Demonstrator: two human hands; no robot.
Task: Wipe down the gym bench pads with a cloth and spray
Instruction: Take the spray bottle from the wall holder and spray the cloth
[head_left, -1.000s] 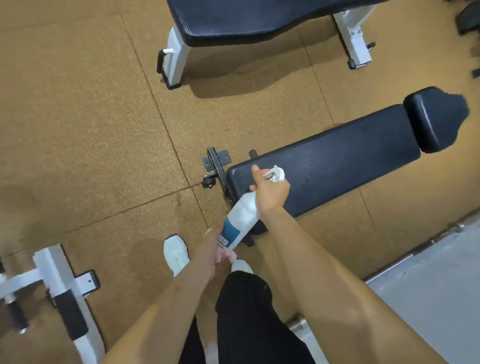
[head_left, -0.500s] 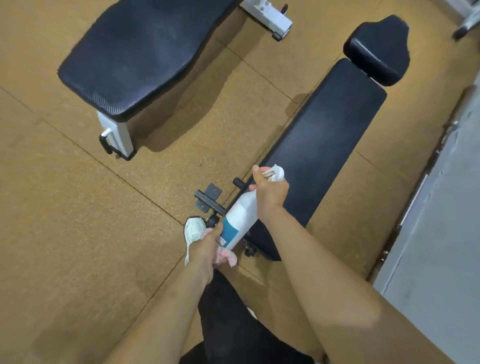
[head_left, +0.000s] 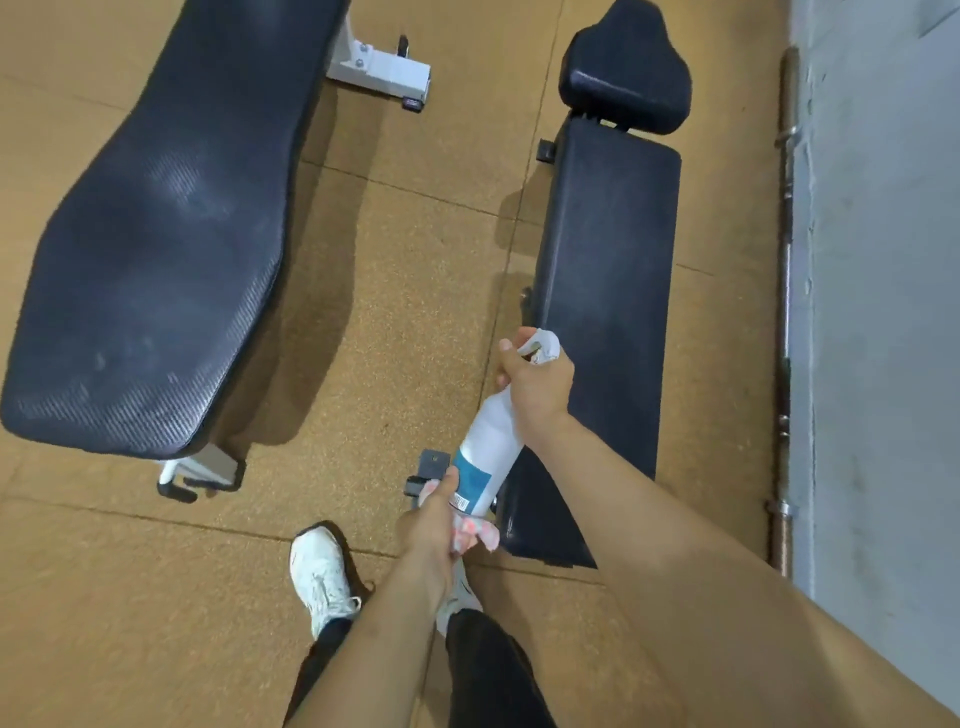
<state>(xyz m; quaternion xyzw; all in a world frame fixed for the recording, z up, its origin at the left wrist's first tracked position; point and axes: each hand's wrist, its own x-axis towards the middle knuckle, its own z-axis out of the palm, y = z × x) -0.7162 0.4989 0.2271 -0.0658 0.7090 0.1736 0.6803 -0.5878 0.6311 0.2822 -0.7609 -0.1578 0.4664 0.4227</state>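
Observation:
A white spray bottle (head_left: 491, 441) with a blue label points its nozzle at the long black bench pad (head_left: 608, 291) right of centre. My right hand (head_left: 537, 384) grips the bottle's neck and trigger head. Lower down, my left hand (head_left: 434, 517) holds the bottle's base together with a pink and white cloth (head_left: 475, 532) bunched under the fingers. A separate black seat pad (head_left: 626, 70) sits at the far end of this bench. A second, wider black bench pad (head_left: 161, 228) lies to the left.
My white shoe (head_left: 319, 571) and black trouser legs stand on the brown cork-like floor (head_left: 405, 291) between the benches. A steel barbell (head_left: 787, 291) lies along the grey wall at the right. The left bench has white frame feet (head_left: 384, 70).
The view has swung so both benches now run lengthwise away from me. My hands keep the same hold on bottle and cloth, now at the near end of the right bench.

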